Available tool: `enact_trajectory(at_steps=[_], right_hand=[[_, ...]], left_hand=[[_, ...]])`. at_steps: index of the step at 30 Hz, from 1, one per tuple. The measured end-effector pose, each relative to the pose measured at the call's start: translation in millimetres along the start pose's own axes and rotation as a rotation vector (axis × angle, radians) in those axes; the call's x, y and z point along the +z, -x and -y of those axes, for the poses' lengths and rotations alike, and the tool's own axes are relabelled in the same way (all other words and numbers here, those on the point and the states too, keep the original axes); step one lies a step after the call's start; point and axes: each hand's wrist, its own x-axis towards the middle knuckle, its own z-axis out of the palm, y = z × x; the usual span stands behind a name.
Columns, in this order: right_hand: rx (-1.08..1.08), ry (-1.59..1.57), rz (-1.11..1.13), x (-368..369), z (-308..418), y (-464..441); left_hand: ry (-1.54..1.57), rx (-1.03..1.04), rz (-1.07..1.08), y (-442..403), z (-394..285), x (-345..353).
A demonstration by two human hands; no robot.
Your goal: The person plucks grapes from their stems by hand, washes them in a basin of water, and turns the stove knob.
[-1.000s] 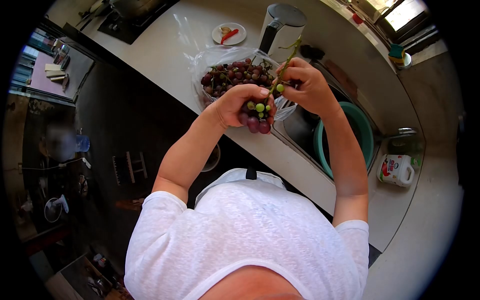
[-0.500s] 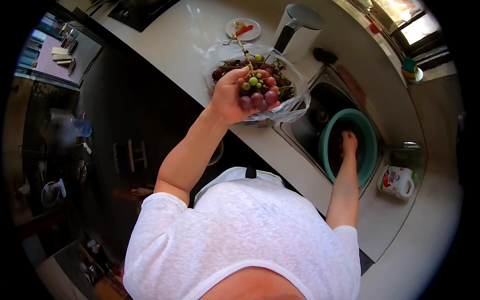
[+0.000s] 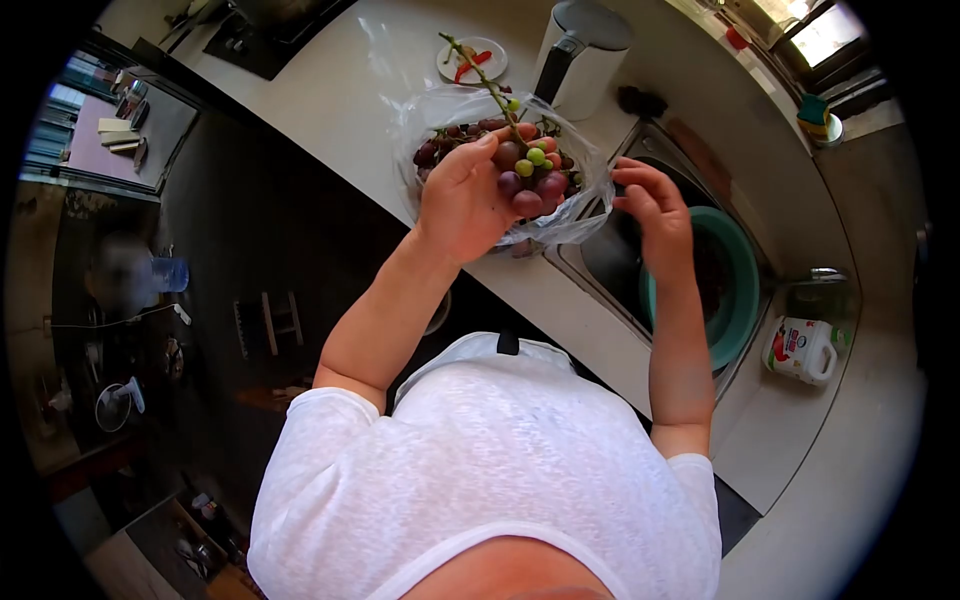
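Note:
My left hand (image 3: 465, 205) is closed round a small bunch of grapes (image 3: 530, 180). The bunch mixes red-purple and green berries, and its green stem points up and to the left. Behind and below it, a clear plastic bag (image 3: 590, 215) lies open on the counter, filled with more dark grapes (image 3: 430, 152). To the right of the bag, my right hand (image 3: 655, 205) hovers over the sink's near side with fingers slightly bent and apart; nothing shows in them. Beyond its wrist stands a teal basin (image 3: 745, 255), its dark contents hard to make out.
The basin sits in a steel sink (image 3: 625, 255) with a faucet (image 3: 825, 275) on the right. A white jug (image 3: 800, 350) stands beside it. At the back are a white kettle (image 3: 590, 65) and a plate (image 3: 490, 60) with red peppers. A stove (image 3: 260, 40) is at upper left.
My right hand has come up out of the basin and moved left towards the grapes. The bunch in my left hand has turned slightly and shifted a little.

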Motion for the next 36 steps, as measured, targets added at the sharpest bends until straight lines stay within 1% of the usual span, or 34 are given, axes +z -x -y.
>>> enact_trajectory(at_steps=[2,6,7,8,9,13,15,16,18,20,22,23,24,25,27,28,29,30,31,33,34,36], right_hand=[[0.004,-0.057,0.134,25,8,-4],[0.022,-0.06,0.22,57,5,-12],[0.064,-0.024,0.259,60,3,-13],[0.106,0.012,0.298,65,1,-13],[0.089,0.012,0.288,70,-3,-14],[0.171,-0.048,0.28,79,-2,-18],[0.324,-0.179,0.277,74,-2,-22],[0.324,-0.18,0.278,72,-3,-22],[0.397,-0.361,0.331,68,-6,-22],[0.416,-0.401,0.35,68,-9,-21],[0.432,-0.441,0.368,69,-8,-20],[0.454,-0.464,0.391,70,-7,-19],[0.475,-0.487,0.412,71,-6,-19],[0.473,-0.487,0.412,71,-6,-19],[0.446,-0.354,0.362,70,-8,-21],[0.446,-0.353,0.36,70,-7,-21],[0.319,-0.183,0.332,70,-5,-22],[0.191,-0.013,0.301,71,-3,-24],[0.189,-0.011,0.298,71,-2,-26],[0.097,0.008,0.312,75,2,-31],[0.098,0.009,0.307,78,5,-32],[0.127,0.118,0.293,82,11,-35]], left_hand=[[-0.014,0.004,0.004,0,-2,0],[-0.068,0.034,0.002,-4,-3,-8],[-0.066,0.038,0.003,-5,-2,-9],[-0.102,0.086,-0.05,-7,-1,-8],[-0.138,0.132,-0.102,-9,0,-8],[-0.204,0.149,-0.095,-10,-2,-13],[-0.245,-0.028,-0.144,-6,-12,-14],[-0.245,-0.027,-0.144,-5,-18,-13],[-0.541,-0.145,-0.129,-6,-31,-11],[-0.56,-0.157,-0.122,-8,-36,-13],[-0.758,-0.09,-0.083,-10,-38,-13],[-0.759,-0.089,-0.082,-11,-39,-16],[-0.846,-0.01,-0.052,-13,-38,-20],[-0.93,0.069,-0.022,-15,-39,-23],[-0.969,0.037,-0.033,-17,-41,-25],[-1.006,0.004,-0.047,-18,-42,-26],[-1.006,0.004,-0.044,-20,-41,-27],[-1.047,0.05,-0.044,-22,-41,-28],[-1.087,0.096,-0.043,-24,-40,-29],[-1.084,0.085,-0.067,-26,-39,-30],[-1.081,0.076,-0.097,-26,-38,-31],[-1.09,0.071,-0.1,-26,-37,-28]])
